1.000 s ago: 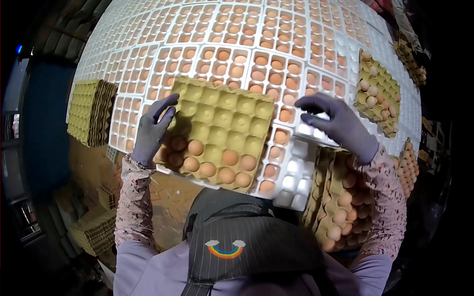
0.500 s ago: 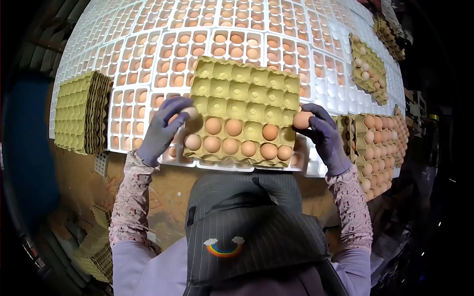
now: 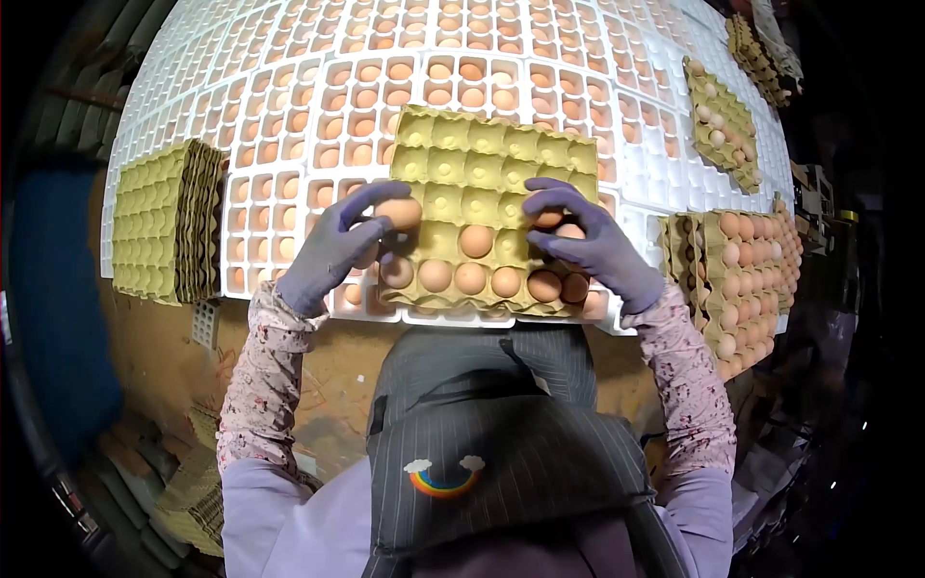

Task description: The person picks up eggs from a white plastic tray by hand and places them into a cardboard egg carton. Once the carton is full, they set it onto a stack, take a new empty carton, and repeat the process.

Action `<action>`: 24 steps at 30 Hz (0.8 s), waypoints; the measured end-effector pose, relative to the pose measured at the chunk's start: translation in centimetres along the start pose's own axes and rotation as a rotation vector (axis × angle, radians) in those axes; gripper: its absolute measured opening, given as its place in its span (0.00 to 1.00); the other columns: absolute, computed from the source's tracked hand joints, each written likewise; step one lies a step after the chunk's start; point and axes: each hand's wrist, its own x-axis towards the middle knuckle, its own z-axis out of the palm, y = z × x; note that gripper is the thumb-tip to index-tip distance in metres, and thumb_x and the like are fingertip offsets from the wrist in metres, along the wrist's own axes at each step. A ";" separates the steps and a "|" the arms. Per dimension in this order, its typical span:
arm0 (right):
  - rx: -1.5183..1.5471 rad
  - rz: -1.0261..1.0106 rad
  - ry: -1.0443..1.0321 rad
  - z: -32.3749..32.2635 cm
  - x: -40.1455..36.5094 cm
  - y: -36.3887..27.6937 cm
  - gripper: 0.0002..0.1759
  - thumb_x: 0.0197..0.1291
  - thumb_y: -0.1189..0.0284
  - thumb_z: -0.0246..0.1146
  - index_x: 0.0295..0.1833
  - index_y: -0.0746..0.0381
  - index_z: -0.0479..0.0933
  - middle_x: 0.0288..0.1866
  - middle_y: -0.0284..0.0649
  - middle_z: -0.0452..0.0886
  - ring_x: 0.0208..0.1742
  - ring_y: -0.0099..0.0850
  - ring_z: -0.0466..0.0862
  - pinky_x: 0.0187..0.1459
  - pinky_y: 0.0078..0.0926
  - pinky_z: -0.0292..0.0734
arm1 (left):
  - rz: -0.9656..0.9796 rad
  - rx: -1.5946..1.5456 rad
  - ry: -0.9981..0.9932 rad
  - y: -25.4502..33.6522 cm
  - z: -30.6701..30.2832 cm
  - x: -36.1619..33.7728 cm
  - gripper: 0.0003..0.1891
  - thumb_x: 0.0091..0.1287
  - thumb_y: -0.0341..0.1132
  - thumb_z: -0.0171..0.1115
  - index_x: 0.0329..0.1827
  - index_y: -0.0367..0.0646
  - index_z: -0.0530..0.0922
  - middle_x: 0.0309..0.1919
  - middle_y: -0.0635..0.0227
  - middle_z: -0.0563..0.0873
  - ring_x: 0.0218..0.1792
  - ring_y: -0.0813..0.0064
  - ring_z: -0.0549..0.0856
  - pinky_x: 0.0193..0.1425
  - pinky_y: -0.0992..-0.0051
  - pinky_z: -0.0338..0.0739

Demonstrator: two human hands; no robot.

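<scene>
A yellow-green pulp egg tray (image 3: 491, 173) lies in front of me on the white trays. Brown eggs fill its near row, and a single egg (image 3: 475, 241) sits in the row behind. My left hand (image 3: 332, 246), in a purple glove, pinches a brown egg (image 3: 398, 213) over the tray's left edge. Another egg (image 3: 366, 255) shows under its fingers. Over the tray's right side, my gloved right hand (image 3: 602, 241) curls around an egg (image 3: 547, 219), with a second egg (image 3: 570, 232) by its fingers. Whether that second one is gripped is partly hidden.
White compartment trays (image 3: 260, 217) with eggs spread across the table. A stack of pulp trays (image 3: 159, 222) stands at left, and egg-filled pulp trays (image 3: 747, 279) at right. Another partly filled pulp tray (image 3: 718, 125) lies farther back on the right.
Both hands have moved inward over the tray. An egg has left the second row on the left, and my left hand now pinches a brown egg where a paler one was.
</scene>
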 end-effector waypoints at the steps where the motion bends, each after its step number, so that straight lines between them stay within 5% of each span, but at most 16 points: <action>1: -0.227 0.039 -0.021 1.3 0.7 -0.4 0.20 0.60 0.66 0.70 0.57 0.58 0.78 0.68 0.43 0.71 0.60 0.38 0.81 0.58 0.36 0.79 | 0.237 0.350 0.044 -1.3 -0.6 -0.1 0.19 0.69 0.30 0.58 0.64 0.44 0.77 0.57 0.64 0.82 0.49 0.73 0.86 0.53 0.74 0.81; 2: -0.456 0.079 -0.043 2.9 1.4 -1.1 0.19 0.61 0.63 0.69 0.56 0.57 0.78 0.69 0.45 0.71 0.62 0.42 0.80 0.59 0.38 0.78 | 0.473 0.698 0.086 -1.7 -0.3 -0.4 0.19 0.68 0.29 0.59 0.63 0.47 0.79 0.60 0.62 0.80 0.49 0.69 0.86 0.53 0.71 0.82; 3: -0.741 0.028 -0.040 4.2 1.9 -0.8 0.21 0.61 0.56 0.68 0.53 0.56 0.79 0.70 0.46 0.70 0.64 0.45 0.78 0.58 0.40 0.78 | 0.295 0.945 0.103 -1.8 0.5 -1.4 0.19 0.63 0.31 0.67 0.58 0.52 0.82 0.65 0.61 0.77 0.55 0.62 0.83 0.56 0.65 0.82; 4: -0.739 0.023 -0.042 5.1 2.3 -0.5 0.21 0.61 0.56 0.68 0.53 0.56 0.79 0.70 0.46 0.70 0.64 0.45 0.78 0.58 0.40 0.78 | 0.390 1.256 0.122 -2.3 1.3 -1.8 0.20 0.58 0.39 0.74 0.55 0.55 0.82 0.65 0.61 0.76 0.57 0.58 0.82 0.57 0.61 0.82; 6: -1.156 0.003 -0.140 6.2 3.0 0.0 0.24 0.58 0.53 0.70 0.54 0.56 0.79 0.70 0.44 0.70 0.62 0.42 0.79 0.58 0.38 0.78 | 0.323 1.565 0.090 -3.4 2.4 -2.0 0.24 0.52 0.44 0.77 0.54 0.56 0.82 0.65 0.62 0.76 0.56 0.60 0.82 0.57 0.63 0.81; 7: -1.091 -0.003 -0.175 5.8 3.1 -0.4 0.23 0.59 0.55 0.69 0.55 0.57 0.80 0.71 0.44 0.69 0.60 0.43 0.80 0.58 0.38 0.77 | 0.323 1.566 0.091 -3.6 2.1 -2.0 0.24 0.52 0.44 0.77 0.54 0.56 0.82 0.65 0.62 0.76 0.56 0.60 0.82 0.57 0.63 0.81; 8: -1.090 -0.006 -0.175 5.3 2.6 -0.6 0.23 0.59 0.55 0.69 0.55 0.57 0.80 0.71 0.44 0.69 0.60 0.43 0.80 0.58 0.38 0.77 | 0.369 1.517 0.128 -3.8 1.5 -2.1 0.23 0.58 0.48 0.74 0.55 0.54 0.82 0.63 0.62 0.78 0.53 0.61 0.84 0.57 0.64 0.81; 10: -0.465 0.093 0.016 3.9 1.2 -0.6 0.21 0.63 0.58 0.68 0.55 0.59 0.81 0.69 0.44 0.70 0.61 0.42 0.79 0.59 0.36 0.77 | 0.407 1.475 0.180 -3.7 0.9 -2.4 0.23 0.63 0.52 0.70 0.57 0.51 0.81 0.60 0.62 0.81 0.50 0.63 0.85 0.56 0.65 0.81; 12: -0.023 0.174 0.087 2.5 -0.2 0.4 0.27 0.72 0.51 0.60 0.57 0.66 0.79 0.57 0.45 0.78 0.51 0.32 0.83 0.53 0.29 0.78 | 0.032 0.089 0.110 -3.1 0.1 -3.0 0.33 0.72 0.66 0.52 0.58 0.42 0.80 0.52 0.62 0.85 0.48 0.68 0.86 0.56 0.69 0.80; 13: 0.296 0.428 0.053 1.5 -1.2 -0.4 0.29 0.74 0.50 0.56 0.59 0.67 0.78 0.51 0.43 0.80 0.47 0.30 0.83 0.49 0.27 0.79 | 0.005 -0.156 0.098 -2.8 1.2 -2.7 0.47 0.71 0.75 0.34 0.59 0.35 0.78 0.47 0.62 0.86 0.47 0.72 0.86 0.52 0.73 0.81; 15: 0.575 0.593 0.046 1.0 -2.9 -1.8 0.31 0.77 0.49 0.51 0.62 0.67 0.76 0.42 0.40 0.83 0.39 0.25 0.82 0.42 0.23 0.79 | -0.108 -0.471 0.020 -2.4 2.5 -1.9 0.47 0.70 0.76 0.34 0.62 0.37 0.77 0.48 0.61 0.86 0.48 0.72 0.86 0.50 0.74 0.82; 16: 0.534 0.504 0.090 0.8 -3.7 -2.1 0.31 0.78 0.49 0.49 0.63 0.67 0.75 0.38 0.38 0.83 0.35 0.22 0.82 0.39 0.21 0.79 | -0.142 -0.576 0.000 -1.8 3.7 -1.1 0.47 0.70 0.76 0.34 0.63 0.37 0.76 0.49 0.61 0.86 0.48 0.72 0.85 0.49 0.74 0.83; 21: 0.515 0.469 0.002 -4.1 -6.8 -1.9 0.29 0.75 0.51 0.55 0.64 0.67 0.75 0.43 0.36 0.84 0.41 0.22 0.82 0.44 0.19 0.77 | -0.126 -0.441 -0.032 1.0 9.5 3.1 0.44 0.73 0.72 0.34 0.64 0.38 0.76 0.52 0.63 0.86 0.48 0.73 0.85 0.54 0.73 0.83; 24: 0.158 0.389 -0.006 -10.4 -8.5 -3.8 0.29 0.62 0.59 0.70 0.63 0.67 0.78 0.62 0.41 0.77 0.58 0.27 0.79 0.58 0.26 0.75 | -0.038 0.001 -0.086 3.8 12.4 7.8 0.32 0.78 0.59 0.47 0.64 0.37 0.77 0.50 0.66 0.87 0.46 0.76 0.83 0.50 0.77 0.79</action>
